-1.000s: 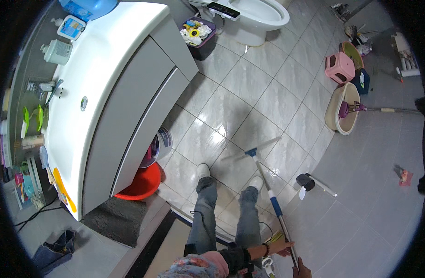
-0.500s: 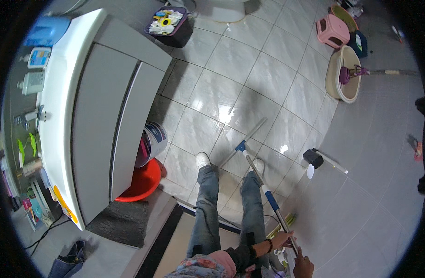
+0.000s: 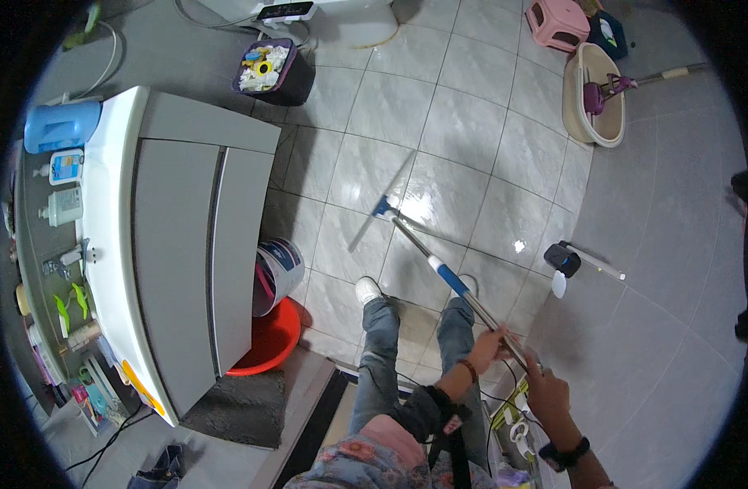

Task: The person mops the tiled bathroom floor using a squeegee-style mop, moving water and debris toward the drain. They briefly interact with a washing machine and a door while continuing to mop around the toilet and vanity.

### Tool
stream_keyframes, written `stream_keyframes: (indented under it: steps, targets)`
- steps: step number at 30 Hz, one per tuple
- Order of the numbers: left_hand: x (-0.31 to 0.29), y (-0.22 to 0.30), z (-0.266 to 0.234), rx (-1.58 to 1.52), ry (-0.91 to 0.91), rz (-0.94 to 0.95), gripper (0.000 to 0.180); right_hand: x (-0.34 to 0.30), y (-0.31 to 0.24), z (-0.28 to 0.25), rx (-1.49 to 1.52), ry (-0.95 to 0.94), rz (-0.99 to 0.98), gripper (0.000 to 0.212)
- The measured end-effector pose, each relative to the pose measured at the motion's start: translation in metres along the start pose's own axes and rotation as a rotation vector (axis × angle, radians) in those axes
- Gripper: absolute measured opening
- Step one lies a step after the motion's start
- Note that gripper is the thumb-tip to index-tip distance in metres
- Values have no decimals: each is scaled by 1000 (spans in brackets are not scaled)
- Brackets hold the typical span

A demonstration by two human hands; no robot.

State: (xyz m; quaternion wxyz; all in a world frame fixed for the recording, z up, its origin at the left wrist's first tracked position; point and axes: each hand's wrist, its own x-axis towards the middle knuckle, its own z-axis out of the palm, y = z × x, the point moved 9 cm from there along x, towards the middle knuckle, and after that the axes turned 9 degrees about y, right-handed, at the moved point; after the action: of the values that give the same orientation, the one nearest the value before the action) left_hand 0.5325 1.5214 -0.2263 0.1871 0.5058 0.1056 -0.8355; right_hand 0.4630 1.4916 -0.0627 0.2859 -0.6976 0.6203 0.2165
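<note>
A long-handled floor squeegee [image 3: 451,279] slants across the wet tiles, with a silver pole, blue grip sleeve and blue joint. Its thin straight blade [image 3: 401,178] lies on the floor ahead of my feet. Partway up the pole, my left hand [image 3: 489,349], with a beaded bracelet at the wrist, is wrapped round it. Closer to the pole's top end, my right hand [image 3: 547,398], wearing a black wristband, also grips it.
A grey vanity [image 3: 174,253] with a white basin top stands left. Beside it are a white bucket [image 3: 284,269], a red basin [image 3: 276,334] and a full bin [image 3: 291,88]. A beige mop bucket [image 3: 576,102] and pink stool [image 3: 558,23] stand far right.
The squeegee's blade has moved forward and left over the tiles. Both hands have gone forward with the pole, and more of the right forearm shows. The whole view has shifted.
</note>
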Motion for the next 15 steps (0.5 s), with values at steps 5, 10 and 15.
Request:
stream_keyframes:
  steps: [5,10,15]
  targets:
    - [12,91,-70,28,75,73,41,79,-63,5,31,98,-76,51]
    - [1,190,-152,71,125,229,50,149,-149,6,122,189,-129,49]
    - [-24,268,-221,125,296,264,45,205,-233,1,163,212,-97,50]
